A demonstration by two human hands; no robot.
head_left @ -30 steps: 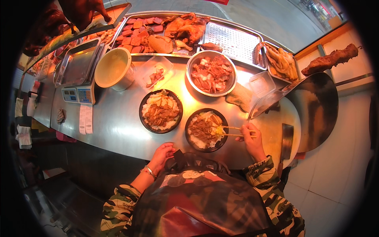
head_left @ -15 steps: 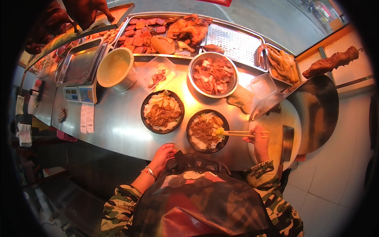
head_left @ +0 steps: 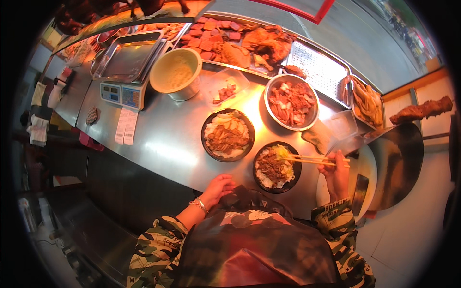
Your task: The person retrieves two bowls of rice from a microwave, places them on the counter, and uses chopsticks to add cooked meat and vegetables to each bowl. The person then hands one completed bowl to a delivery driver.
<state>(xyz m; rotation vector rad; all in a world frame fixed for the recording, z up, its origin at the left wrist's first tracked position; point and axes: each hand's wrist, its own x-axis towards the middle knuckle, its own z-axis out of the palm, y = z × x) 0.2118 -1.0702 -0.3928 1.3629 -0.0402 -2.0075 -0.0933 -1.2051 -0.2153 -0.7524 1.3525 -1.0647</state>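
My right hand (head_left: 337,175) fingers clamp thin, stiff chopsticks (head_left: 312,159) near their back ends – light, slippery – over the bowl (head_left: 277,167); left hand (head_left: 218,188) rests curled on the worktop (head_left: 163,144)

wooden chopsticks (head_left: 312,159) level over black rice bowl (head_left: 277,167).

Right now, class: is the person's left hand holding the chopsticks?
No: the right hand holds the chopsticks over a black bowl; the left hand rests on the counter edge.
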